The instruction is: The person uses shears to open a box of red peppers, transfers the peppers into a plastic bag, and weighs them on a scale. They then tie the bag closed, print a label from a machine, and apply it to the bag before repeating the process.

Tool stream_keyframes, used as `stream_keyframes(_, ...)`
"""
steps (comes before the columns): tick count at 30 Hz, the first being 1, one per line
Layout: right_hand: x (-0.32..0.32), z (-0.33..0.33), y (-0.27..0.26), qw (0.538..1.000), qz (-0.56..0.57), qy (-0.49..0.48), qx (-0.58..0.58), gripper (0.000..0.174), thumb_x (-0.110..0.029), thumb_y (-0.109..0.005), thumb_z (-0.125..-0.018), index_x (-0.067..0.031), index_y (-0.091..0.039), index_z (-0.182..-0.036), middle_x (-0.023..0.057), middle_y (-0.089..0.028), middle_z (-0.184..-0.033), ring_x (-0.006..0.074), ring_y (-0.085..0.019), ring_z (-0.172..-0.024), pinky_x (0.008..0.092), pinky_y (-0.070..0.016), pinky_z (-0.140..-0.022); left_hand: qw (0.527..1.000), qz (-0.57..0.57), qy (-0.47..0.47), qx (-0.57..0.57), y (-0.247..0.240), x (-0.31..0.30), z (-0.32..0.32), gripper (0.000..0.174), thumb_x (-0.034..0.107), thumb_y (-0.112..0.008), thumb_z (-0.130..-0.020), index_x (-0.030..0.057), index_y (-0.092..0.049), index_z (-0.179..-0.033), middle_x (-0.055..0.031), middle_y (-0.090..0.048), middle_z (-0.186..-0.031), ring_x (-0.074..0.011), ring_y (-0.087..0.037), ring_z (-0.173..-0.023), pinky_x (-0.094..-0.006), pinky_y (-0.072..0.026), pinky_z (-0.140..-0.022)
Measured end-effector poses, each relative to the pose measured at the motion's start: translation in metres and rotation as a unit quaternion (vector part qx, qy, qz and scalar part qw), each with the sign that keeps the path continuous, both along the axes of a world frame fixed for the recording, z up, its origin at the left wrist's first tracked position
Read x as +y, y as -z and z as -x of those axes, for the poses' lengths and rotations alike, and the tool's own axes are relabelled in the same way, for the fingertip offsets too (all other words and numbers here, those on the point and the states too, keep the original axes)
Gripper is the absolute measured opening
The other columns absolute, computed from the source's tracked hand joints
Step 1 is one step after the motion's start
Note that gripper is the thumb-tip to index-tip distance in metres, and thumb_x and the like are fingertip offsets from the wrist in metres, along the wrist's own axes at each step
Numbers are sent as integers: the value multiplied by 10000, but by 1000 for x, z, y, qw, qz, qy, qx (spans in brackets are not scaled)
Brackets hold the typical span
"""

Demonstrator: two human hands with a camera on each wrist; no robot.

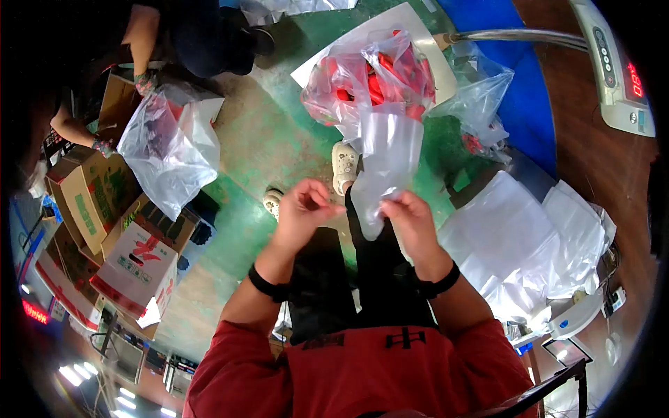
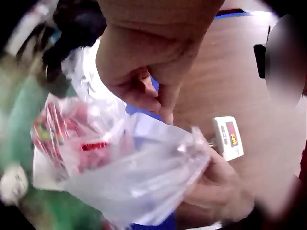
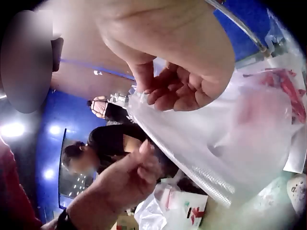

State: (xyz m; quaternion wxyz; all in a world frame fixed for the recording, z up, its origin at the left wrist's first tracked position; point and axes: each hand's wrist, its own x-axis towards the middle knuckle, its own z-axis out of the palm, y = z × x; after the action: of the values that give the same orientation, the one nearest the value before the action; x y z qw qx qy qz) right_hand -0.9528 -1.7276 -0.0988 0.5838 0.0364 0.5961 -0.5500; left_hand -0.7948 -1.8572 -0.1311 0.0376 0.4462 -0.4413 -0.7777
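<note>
A clear plastic bag [image 1: 368, 83] of red peppers [image 1: 376, 87] rests on the platform of a scale [image 1: 442, 59], its loose mouth drawn toward me. My right hand [image 1: 411, 221] pinches the edge of that mouth between thumb and fingers; the right wrist view shows the grip from close by. Beside the mouth, apart from the plastic, my left hand [image 1: 304, 212] is raised. Its fingers are loosely bent, thumb near the index finger, with nothing held, as the left hand [image 3: 136, 167] in the right wrist view shows too.
The scale's lit display [image 1: 617, 76] stands at the right, joined by a metal pole [image 1: 519, 35]. White plastic bags [image 1: 502, 237] lie in a pile at right. On the left, another person's gloved hand [image 1: 145, 82] holds a plastic bag [image 1: 171, 146] near cardboard boxes [image 1: 136, 268].
</note>
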Motion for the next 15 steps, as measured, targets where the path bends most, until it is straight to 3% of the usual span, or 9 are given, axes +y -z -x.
stream_keyframes(1, 0, 4, 1, 999, -4, 33, -13, 97, -56, -581, -789, 7, -560, -861, 28, -589, -816, 73, -541, -728, 214, -432, -673, 999, -51, -15, -8, 2, -7, -9, 298, -63, -652, -669, 22, -542, -932, 8, -542, -742, -61, -526, -690, -192, -442, -610)
stream_keyframes(4, 2, 0, 10, 999, 13, 29, 44, 74, -40, -602, -769, -1, -564, -818, 22, -589, -787, 72, -543, -702, 209, -435, -644, 992, -109, 65, 6, -21, -10, 6, 335, -44, -630, -702, -8, -541, -1023, -23, -581, -839, -95, -547, -755, -214, -456, -658)
stream_keyframes(5, 4, -6, 14, 996, -16, -2, 87, 78, -27, -629, -740, -8, -560, -773, 13, -577, -733, 69, -538, -669, 204, -433, -613, 994, -78, 66, 49, -24, 1, 12, 298, -22, -619, -724, -19, -552, -1014, -48, -588, -918, -118, -551, -823, -231, -461, -683)
stream_keyframes(6, 2, -9, 13, 996, -15, -4, 85, 78, -27, -629, -740, -8, -560, -773, 13, -577, -733, 69, -538, -669, 204, -433, -613, 992, -100, 71, 23, -33, 5, 23, 247, -17, -613, -734, -17, -572, -977, -49, -597, -890, -105, -554, -806, -224, -460, -678)
stream_keyframes(8, -2, -12, 11, 976, -29, -94, 193, 99, -35, -644, -727, -10, -553, -757, 9, -556, -687, 72, -534, -654, 210, -435, -603, 996, -78, 46, 1, -22, 18, 24, 210, 3, -622, -733, -10, -599, -941, -29, -605, -825, -69, -542, -726, -200, -443, -620)
stream_keyframes(12, -9, -20, 6, 991, 8, -16, 133, 150, -38, -664, -706, -4, -541, -785, 7, -538, -705, 71, -513, -659, 217, -423, -612, 999, -20, 4, -25, -15, 22, 23, 123, -21, -636, -712, -6, -602, -829, -3, -586, -741, -49, -520, -661, -192, -430, -590)
stream_keyframes(13, -6, -18, 8, 989, 14, -86, 119, 150, -19, -657, -707, -2, -535, -793, 15, -544, -740, 77, -519, -687, 219, -425, -627, 1000, -27, -2, -10, -15, 22, 22, 103, -31, -644, -697, 5, -579, -768, 10, -563, -709, -41, -503, -640, -188, -421, -578)
stream_keyframes(14, -4, -18, 10, 989, 13, -86, 118, 150, -19, -657, -707, -2, -535, -793, 15, -544, -740, 77, -519, -687, 219, -425, -627, 999, -34, -7, 4, -15, 21, 21, 115, -42, -653, -682, 16, -557, -706, 23, -541, -677, -33, -486, -618, -184, -413, -567)
stream_keyframes(15, -1, -19, 11, 996, 15, -79, 42, 130, -17, -647, -717, -7, -538, -786, 22, -549, -753, 82, -528, -702, 218, -430, -634, 999, -35, -6, 4, -17, 19, 20, 115, -42, -653, -682, 16, -557, -706, 23, -541, -677, -33, -486, -618, -184, -413, -567)
